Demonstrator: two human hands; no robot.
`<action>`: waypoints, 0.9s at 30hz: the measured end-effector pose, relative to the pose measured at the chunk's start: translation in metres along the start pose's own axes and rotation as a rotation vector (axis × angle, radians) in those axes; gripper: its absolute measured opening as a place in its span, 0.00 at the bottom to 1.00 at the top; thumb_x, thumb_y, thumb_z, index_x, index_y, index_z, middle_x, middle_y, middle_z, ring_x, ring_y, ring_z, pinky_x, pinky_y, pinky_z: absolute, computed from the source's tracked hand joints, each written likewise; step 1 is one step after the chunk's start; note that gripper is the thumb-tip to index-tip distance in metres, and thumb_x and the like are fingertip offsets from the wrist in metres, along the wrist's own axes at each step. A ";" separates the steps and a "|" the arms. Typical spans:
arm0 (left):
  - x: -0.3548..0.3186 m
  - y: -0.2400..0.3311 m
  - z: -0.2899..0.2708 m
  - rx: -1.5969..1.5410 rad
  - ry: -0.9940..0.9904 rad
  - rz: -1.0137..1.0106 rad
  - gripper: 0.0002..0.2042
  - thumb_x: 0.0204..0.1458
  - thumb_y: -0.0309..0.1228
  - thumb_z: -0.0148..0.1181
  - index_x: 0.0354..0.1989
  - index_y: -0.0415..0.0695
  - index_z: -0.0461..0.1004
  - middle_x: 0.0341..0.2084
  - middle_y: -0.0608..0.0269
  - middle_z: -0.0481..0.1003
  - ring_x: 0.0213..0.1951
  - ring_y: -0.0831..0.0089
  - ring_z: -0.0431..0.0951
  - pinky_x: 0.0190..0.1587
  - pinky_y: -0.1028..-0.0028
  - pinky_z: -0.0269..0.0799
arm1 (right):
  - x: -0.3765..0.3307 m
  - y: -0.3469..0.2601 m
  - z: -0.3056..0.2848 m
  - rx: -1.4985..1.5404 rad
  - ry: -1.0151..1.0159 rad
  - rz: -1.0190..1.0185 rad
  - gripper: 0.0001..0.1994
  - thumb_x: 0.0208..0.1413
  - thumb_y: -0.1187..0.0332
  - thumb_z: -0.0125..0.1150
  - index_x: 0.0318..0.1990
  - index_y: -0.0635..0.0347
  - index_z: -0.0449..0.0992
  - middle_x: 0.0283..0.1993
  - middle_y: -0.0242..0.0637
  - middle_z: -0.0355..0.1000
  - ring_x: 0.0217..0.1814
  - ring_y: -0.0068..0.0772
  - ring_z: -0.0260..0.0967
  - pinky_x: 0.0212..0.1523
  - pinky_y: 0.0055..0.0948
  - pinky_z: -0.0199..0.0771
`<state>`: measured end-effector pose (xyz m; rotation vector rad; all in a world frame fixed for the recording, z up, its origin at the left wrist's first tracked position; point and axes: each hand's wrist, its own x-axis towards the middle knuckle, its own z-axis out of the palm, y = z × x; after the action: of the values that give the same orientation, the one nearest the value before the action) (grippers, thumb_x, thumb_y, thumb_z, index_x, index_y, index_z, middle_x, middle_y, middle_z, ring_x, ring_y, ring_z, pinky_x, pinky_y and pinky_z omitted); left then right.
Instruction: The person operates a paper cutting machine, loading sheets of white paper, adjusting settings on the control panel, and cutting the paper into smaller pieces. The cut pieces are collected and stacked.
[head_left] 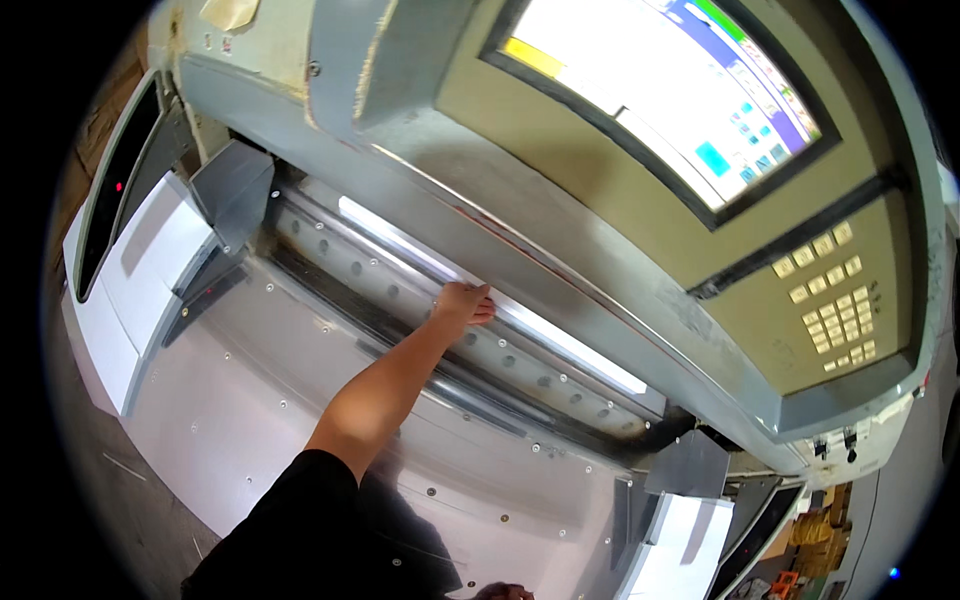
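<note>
I lean over a large grey paper-cutting machine. My left hand (466, 302) reaches far across the shiny metal table (250, 400) to the lit slot (400, 245) under the machine's head. Its fingers touch the perforated clamp bar (520, 360) and are partly tucked out of sight. I see nothing held in it. Only a sliver of my right hand (503, 592) shows at the bottom edge, below my black sleeve.
Above the slot, a bright touchscreen (660, 90) and a pale keypad (835, 300) are set in the machine's head. White paper stacks lie at the left (130, 280) and lower right (680, 545). Grey side guards (235, 190) flank the table.
</note>
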<state>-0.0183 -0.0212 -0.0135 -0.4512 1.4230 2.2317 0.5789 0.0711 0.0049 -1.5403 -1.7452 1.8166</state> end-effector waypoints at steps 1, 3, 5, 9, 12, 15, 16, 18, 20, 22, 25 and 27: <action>-0.001 -0.001 0.000 -0.045 0.003 -0.012 0.11 0.52 0.32 0.55 0.33 0.34 0.72 0.25 0.54 0.76 0.26 0.65 0.80 0.28 0.72 0.80 | -0.013 0.002 -0.009 0.042 0.025 0.059 0.13 0.58 0.63 0.52 0.37 0.67 0.70 0.23 0.41 0.71 0.18 0.28 0.68 0.15 0.22 0.68; -0.001 -0.003 0.001 -0.097 0.021 -0.020 0.10 0.52 0.31 0.56 0.33 0.34 0.72 0.26 0.54 0.76 0.27 0.66 0.80 0.29 0.72 0.80 | -0.032 0.004 -0.025 0.132 0.022 0.136 0.14 0.59 0.62 0.51 0.36 0.67 0.70 0.22 0.39 0.68 0.17 0.28 0.66 0.16 0.22 0.65; -0.005 -0.004 -0.004 -0.252 -0.104 -0.036 0.10 0.50 0.30 0.58 0.33 0.35 0.71 0.28 0.54 0.76 0.31 0.68 0.79 0.35 0.70 0.79 | -0.051 0.013 -0.041 0.233 -0.001 0.225 0.15 0.59 0.61 0.50 0.34 0.67 0.70 0.21 0.37 0.66 0.17 0.29 0.63 0.17 0.21 0.62; -0.032 -0.012 -0.005 -0.142 0.010 0.051 0.12 0.49 0.30 0.59 0.38 0.36 0.72 0.29 0.58 0.75 0.32 0.73 0.76 0.37 0.75 0.75 | -0.067 0.050 -0.090 -0.065 0.248 -0.054 0.15 0.58 0.59 0.51 0.34 0.65 0.70 0.23 0.37 0.66 0.22 0.27 0.63 0.22 0.26 0.66; -0.099 -0.035 -0.056 0.078 0.061 0.231 0.12 0.50 0.29 0.58 0.42 0.37 0.71 0.29 0.62 0.74 0.29 0.78 0.73 0.32 0.82 0.69 | -0.067 0.090 -0.125 0.032 0.441 0.110 0.17 0.57 0.55 0.54 0.39 0.64 0.69 0.30 0.37 0.68 0.29 0.28 0.67 0.27 0.26 0.69; -0.199 -0.062 -0.150 -0.170 0.120 0.591 0.10 0.53 0.19 0.49 0.44 0.37 0.69 0.34 0.61 0.72 0.35 0.77 0.70 0.39 0.80 0.66 | -0.055 0.118 -0.134 0.621 -0.091 0.242 0.18 0.59 0.56 0.51 0.48 0.62 0.68 0.40 0.36 0.68 0.43 0.33 0.66 0.49 0.34 0.69; -0.234 -0.065 -0.187 -0.087 0.302 0.564 0.09 0.54 0.17 0.45 0.41 0.38 0.69 0.34 0.61 0.71 0.35 0.75 0.71 0.40 0.79 0.67 | -0.050 0.122 -0.132 0.603 -0.056 0.277 0.19 0.59 0.55 0.51 0.48 0.62 0.68 0.40 0.36 0.68 0.43 0.33 0.65 0.49 0.34 0.69; -0.315 -0.070 -0.257 0.197 0.703 0.741 0.11 0.49 0.16 0.44 0.38 0.39 0.70 0.34 0.60 0.70 0.37 0.73 0.71 0.41 0.75 0.67 | -0.035 0.121 -0.118 0.538 0.030 0.288 0.22 0.59 0.53 0.49 0.50 0.63 0.67 0.41 0.37 0.68 0.43 0.34 0.65 0.49 0.34 0.68; -0.385 -0.068 -0.315 0.646 1.062 0.684 0.13 0.46 0.18 0.47 0.41 0.39 0.69 0.35 0.55 0.71 0.39 0.64 0.71 0.45 0.69 0.66 | -0.023 0.112 -0.103 0.505 0.063 0.265 0.24 0.58 0.51 0.48 0.51 0.63 0.67 0.43 0.37 0.69 0.44 0.35 0.65 0.49 0.34 0.67; -0.434 -0.077 -0.356 1.019 1.481 0.536 0.15 0.45 0.24 0.52 0.43 0.39 0.68 0.38 0.52 0.70 0.39 0.57 0.71 0.47 0.66 0.66 | -0.019 0.100 -0.091 0.495 0.085 0.232 0.26 0.58 0.48 0.47 0.53 0.63 0.66 0.44 0.38 0.69 0.44 0.35 0.65 0.50 0.33 0.67; -0.466 -0.090 -0.390 0.882 1.677 0.321 0.21 0.46 0.36 0.58 0.45 0.35 0.65 0.41 0.48 0.67 0.39 0.53 0.71 0.44 0.62 0.68 | -0.025 0.080 -0.079 0.509 0.119 0.179 0.30 0.57 0.45 0.45 0.55 0.64 0.66 0.46 0.38 0.69 0.45 0.36 0.64 0.50 0.33 0.66; -0.464 -0.100 -0.395 0.545 1.511 0.256 0.23 0.49 0.38 0.57 0.45 0.32 0.63 0.41 0.45 0.67 0.40 0.53 0.72 0.45 0.61 0.68 | -0.034 0.069 -0.073 0.546 0.153 0.145 0.32 0.57 0.43 0.44 0.56 0.64 0.65 0.47 0.39 0.69 0.45 0.37 0.64 0.50 0.32 0.65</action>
<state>0.4393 -0.4361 -0.0212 -2.0450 2.7149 1.2986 0.6824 0.0723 -0.0166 -1.5410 -0.9749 1.9587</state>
